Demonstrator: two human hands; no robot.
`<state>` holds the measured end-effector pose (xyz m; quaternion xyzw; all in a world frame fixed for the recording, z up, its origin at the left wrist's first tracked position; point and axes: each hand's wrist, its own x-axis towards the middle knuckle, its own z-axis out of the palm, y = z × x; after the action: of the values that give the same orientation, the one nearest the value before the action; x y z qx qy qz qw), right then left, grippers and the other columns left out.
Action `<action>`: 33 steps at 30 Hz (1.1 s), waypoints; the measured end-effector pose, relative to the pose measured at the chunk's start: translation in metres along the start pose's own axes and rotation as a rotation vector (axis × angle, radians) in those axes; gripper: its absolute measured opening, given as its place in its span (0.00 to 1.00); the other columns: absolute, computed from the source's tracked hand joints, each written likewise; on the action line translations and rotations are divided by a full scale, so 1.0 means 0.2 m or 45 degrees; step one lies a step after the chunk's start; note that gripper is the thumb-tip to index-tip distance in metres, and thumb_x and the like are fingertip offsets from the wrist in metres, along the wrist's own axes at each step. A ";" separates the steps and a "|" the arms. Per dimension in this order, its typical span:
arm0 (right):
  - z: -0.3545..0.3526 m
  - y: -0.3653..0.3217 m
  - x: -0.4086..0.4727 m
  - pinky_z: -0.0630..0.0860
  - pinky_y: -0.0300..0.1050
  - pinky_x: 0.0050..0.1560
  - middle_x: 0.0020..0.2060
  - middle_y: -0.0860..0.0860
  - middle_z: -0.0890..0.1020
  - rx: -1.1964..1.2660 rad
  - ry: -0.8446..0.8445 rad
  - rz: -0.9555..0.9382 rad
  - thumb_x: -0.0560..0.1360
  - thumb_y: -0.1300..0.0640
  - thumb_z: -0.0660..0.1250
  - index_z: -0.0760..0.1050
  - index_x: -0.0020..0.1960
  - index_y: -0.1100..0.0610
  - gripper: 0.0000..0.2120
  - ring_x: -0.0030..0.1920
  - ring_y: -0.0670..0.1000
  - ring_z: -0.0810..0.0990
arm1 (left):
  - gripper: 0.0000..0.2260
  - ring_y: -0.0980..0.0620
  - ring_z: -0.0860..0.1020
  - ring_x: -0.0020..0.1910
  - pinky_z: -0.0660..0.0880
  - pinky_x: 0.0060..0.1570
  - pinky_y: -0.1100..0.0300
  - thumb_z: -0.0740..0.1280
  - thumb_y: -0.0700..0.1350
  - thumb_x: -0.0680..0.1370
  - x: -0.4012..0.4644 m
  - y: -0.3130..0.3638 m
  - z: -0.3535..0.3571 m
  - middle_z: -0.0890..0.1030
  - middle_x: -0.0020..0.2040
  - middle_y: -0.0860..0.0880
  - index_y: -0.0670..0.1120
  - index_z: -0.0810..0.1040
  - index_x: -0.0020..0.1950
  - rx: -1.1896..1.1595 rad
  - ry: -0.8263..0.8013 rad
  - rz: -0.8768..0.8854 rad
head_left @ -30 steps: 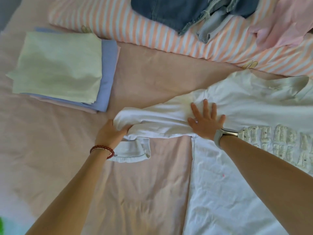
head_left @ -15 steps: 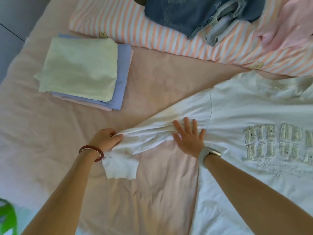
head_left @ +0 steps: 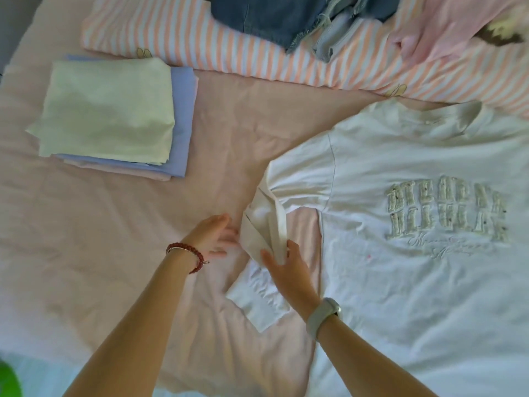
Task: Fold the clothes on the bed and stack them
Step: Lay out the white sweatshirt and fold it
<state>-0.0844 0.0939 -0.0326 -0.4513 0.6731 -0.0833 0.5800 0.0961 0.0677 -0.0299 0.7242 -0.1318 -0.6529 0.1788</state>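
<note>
A white sweatshirt [head_left: 415,173] with raised lettering lies face up on the pink bed sheet [head_left: 100,239], filling the right side. Its long left sleeve [head_left: 266,224] is bunched and doubled back toward me. My right hand [head_left: 286,270], with a watch on the wrist, pinches the sleeve near its fold. My left hand [head_left: 214,233], with a red bead bracelet, hovers just left of the sleeve with relaxed fingers, holding nothing. A stack of folded clothes [head_left: 111,116], pale green on top of blue and pink, sits at the upper left.
A striped pink and white pillow [head_left: 200,32] lies along the far side. On it rest unfolded denim shorts [head_left: 272,15] and a pink garment [head_left: 458,27]. Something green [head_left: 8,379] shows at the bottom left corner.
My left hand has let go of the sleeve end. My right hand left its flat press and now pinches the sleeve, which has been drawn toward me and folded back on itself.
</note>
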 end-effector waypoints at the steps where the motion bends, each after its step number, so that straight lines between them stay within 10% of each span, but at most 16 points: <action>1: 0.04 0.00 0.01 0.69 0.38 0.44 0.49 0.50 0.76 -0.110 0.056 0.037 0.75 0.51 0.64 0.68 0.57 0.56 0.14 0.49 0.51 0.75 | 0.12 0.51 0.80 0.46 0.75 0.46 0.55 0.58 0.50 0.80 0.01 -0.03 0.02 0.81 0.48 0.50 0.47 0.73 0.59 0.006 0.014 0.007; 7: -0.13 -0.01 -0.04 0.62 0.33 0.27 0.31 0.50 0.68 0.144 0.209 0.022 0.79 0.62 0.53 0.64 0.37 0.57 0.12 0.31 0.47 0.65 | 0.07 0.50 0.76 0.49 0.71 0.48 0.58 0.61 0.41 0.78 -0.01 -0.04 0.09 0.78 0.53 0.49 0.48 0.75 0.54 0.292 0.290 0.418; 13: -0.76 0.04 -0.14 0.68 0.39 0.33 0.30 0.48 0.74 0.284 0.337 -0.020 0.78 0.57 0.60 0.74 0.38 0.57 0.11 0.31 0.46 0.71 | 0.15 0.47 0.74 0.58 0.67 0.54 0.64 0.60 0.37 0.77 0.00 0.29 0.43 0.74 0.61 0.43 0.40 0.73 0.64 0.763 0.254 0.931; 17: -1.20 0.22 -0.11 0.70 0.41 0.36 0.43 0.55 0.82 0.007 0.778 0.139 0.77 0.54 0.63 0.76 0.50 0.53 0.05 0.38 0.50 0.76 | 0.16 0.42 0.68 0.64 0.65 0.63 0.55 0.59 0.37 0.78 0.08 0.46 0.73 0.71 0.65 0.42 0.42 0.71 0.66 1.135 0.175 1.127; 24: -1.35 0.63 -0.04 0.71 0.55 0.59 0.61 0.54 0.75 -0.257 0.615 0.228 0.76 0.48 0.62 0.66 0.69 0.56 0.23 0.61 0.56 0.71 | 0.22 0.47 0.54 0.73 0.51 0.67 0.44 0.58 0.49 0.78 0.36 0.64 1.07 0.62 0.73 0.52 0.55 0.59 0.72 2.008 0.238 1.096; 29: -1.38 0.76 -0.10 0.69 0.40 0.52 0.53 0.46 0.74 -0.268 0.421 -0.063 0.75 0.53 0.66 0.70 0.60 0.57 0.16 0.56 0.47 0.69 | 0.10 0.46 0.70 0.60 0.59 0.61 0.52 0.60 0.49 0.77 0.41 0.77 1.11 0.78 0.55 0.47 0.51 0.78 0.54 2.106 0.166 1.075; 33: -1.48 0.77 -0.08 0.65 0.31 0.30 0.33 0.49 0.76 0.327 0.631 0.025 0.76 0.65 0.63 0.71 0.43 0.54 0.07 0.35 0.50 0.71 | 0.10 0.43 0.75 0.43 0.69 0.46 0.54 0.60 0.49 0.74 0.27 0.86 1.08 0.79 0.39 0.46 0.44 0.77 0.43 1.396 0.084 1.126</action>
<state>-0.4183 0.0736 -0.0262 -0.3334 0.7828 -0.2700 0.4507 -0.1049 -0.1291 -0.0228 0.6077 -0.7183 -0.3362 0.0406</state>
